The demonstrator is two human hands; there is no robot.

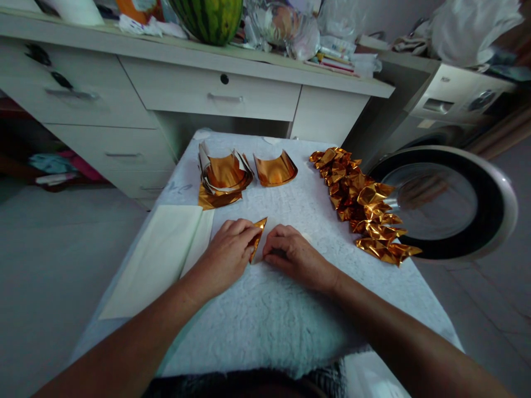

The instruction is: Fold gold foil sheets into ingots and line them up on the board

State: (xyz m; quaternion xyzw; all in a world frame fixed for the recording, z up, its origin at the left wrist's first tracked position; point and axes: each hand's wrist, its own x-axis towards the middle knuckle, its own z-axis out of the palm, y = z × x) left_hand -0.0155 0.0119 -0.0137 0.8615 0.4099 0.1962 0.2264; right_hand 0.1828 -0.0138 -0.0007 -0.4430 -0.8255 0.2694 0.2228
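My left hand (232, 246) rests on the cloth-covered table, fingers closed over a folded piece of gold foil paper (259, 237). Only the foil's right side and pointed upper corner show past my fingertips. Just to the right, my right hand (292, 254) is curled, thumb and fingertips together, close to the foil but apart from it; nothing shows between its fingers. Beyond my hands lie a stack of curved gold foil sheets (226, 171) and a single curved sheet (276, 170). A row of folded gold foil pieces (360, 204) runs along the table's right side.
Pale paper sheets (153, 254) lie at the table's left. Behind stands a white counter with drawers (224, 99), holding a watermelon (207, 19) and plastic bags. At right, a washing machine's open round door (440, 202) reaches close to the table edge.
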